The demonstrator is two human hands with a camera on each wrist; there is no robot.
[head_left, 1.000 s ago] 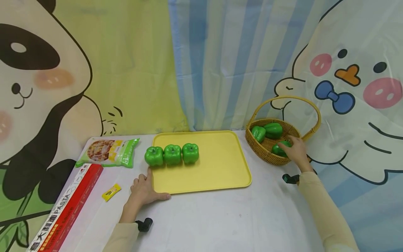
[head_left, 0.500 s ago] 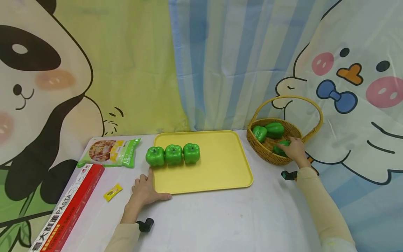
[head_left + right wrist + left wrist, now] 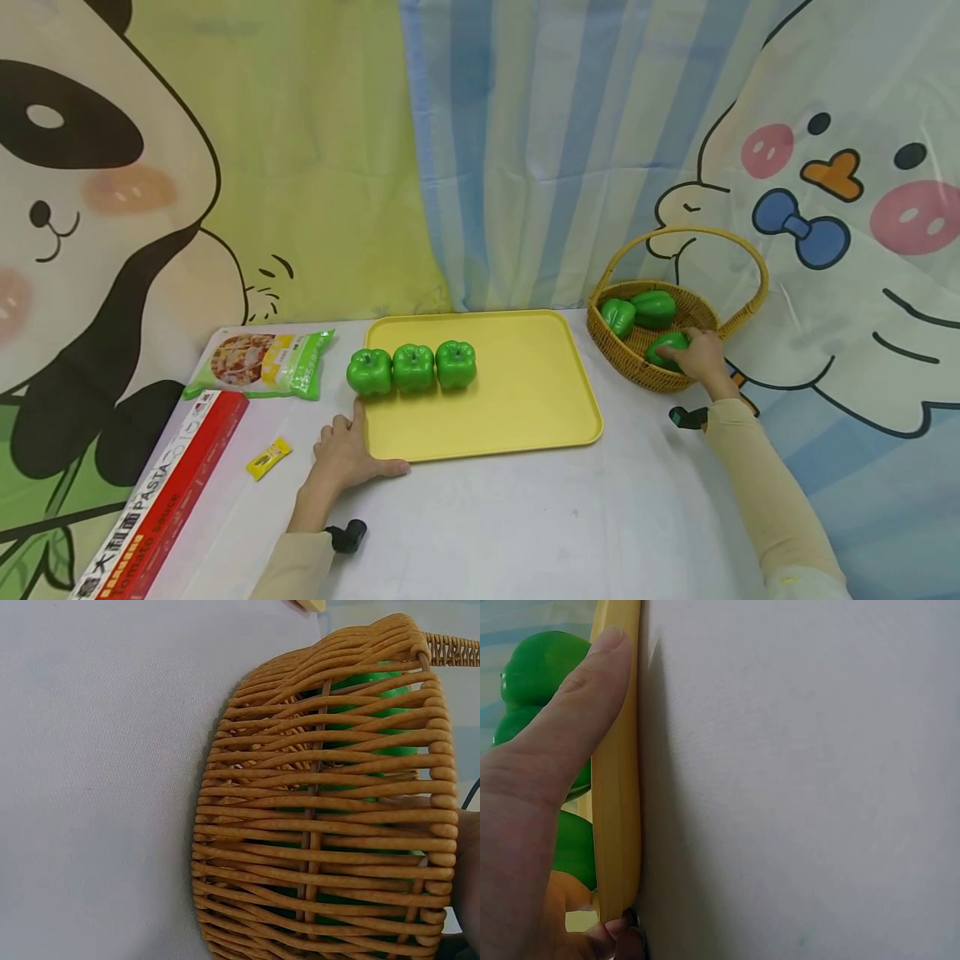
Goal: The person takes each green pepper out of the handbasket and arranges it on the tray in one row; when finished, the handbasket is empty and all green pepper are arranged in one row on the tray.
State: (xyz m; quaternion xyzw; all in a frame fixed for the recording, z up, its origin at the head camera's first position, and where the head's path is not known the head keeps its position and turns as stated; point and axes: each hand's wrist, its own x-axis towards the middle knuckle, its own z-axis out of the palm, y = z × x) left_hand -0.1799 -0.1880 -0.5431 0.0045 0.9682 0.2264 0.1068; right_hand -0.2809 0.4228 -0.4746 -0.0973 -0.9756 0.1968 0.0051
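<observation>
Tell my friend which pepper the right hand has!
Right of the yellow tray stands a wicker basket. Inside, find the green pepper nearest the person. Unlike the two peppers behind it, this one is gripped by the right hand.

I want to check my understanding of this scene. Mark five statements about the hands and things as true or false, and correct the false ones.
1. Three green peppers form a row at the left part of the yellow tray. True.
2. The small yellow packet lies on the yellow tray. False: the small yellow packet lies on the table, left of it.
3. The right hand holds a pepper in the wicker basket. True.
4. The left hand touches the basket. False: the left hand touches the tray's near left corner.
5. The basket stands right of the tray. True.
</observation>
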